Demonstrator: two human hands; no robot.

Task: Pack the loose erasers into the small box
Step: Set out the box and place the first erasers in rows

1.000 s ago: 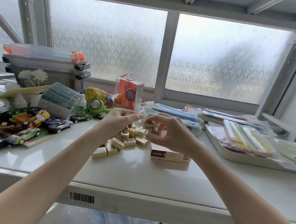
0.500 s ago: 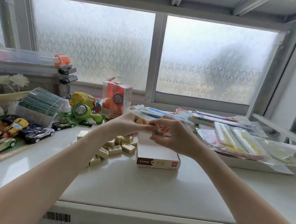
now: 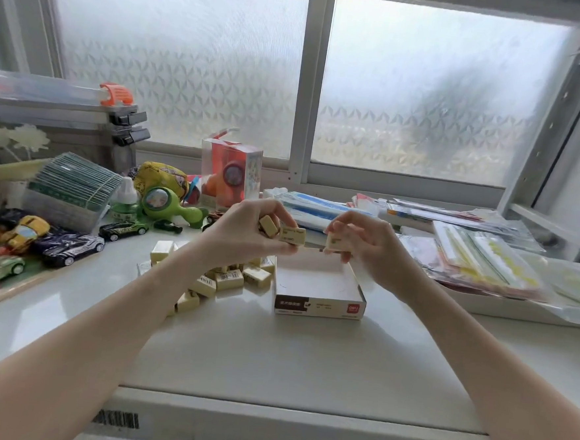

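Observation:
A small open white box (image 3: 352, 285) with a dark printed front lies on the white table, and nothing shows inside it. Just above its far edge my left hand (image 3: 246, 232) holds two cream erasers (image 3: 292, 235) in its fingers. To the right of it my right hand (image 3: 365, 245) pinches another cream eraser (image 3: 337, 242) over the box's back rim. A heap of several loose erasers (image 3: 229, 279) lies on the table left of the box, partly hidden by my left forearm.
Toy cars (image 3: 69, 244) on a board, a stack of green packets (image 3: 74, 191) and toys crowd the left. A white tray (image 3: 515, 309) of plastic-wrapped stationery lies to the right. Frosted windows stand behind. The table's front edge (image 3: 268, 410) runs below my arms.
My hands have drawn slightly apart, each holding erasers, and now hover over the box's far edge. The camera has tilted down and closer, showing the box's open inside.

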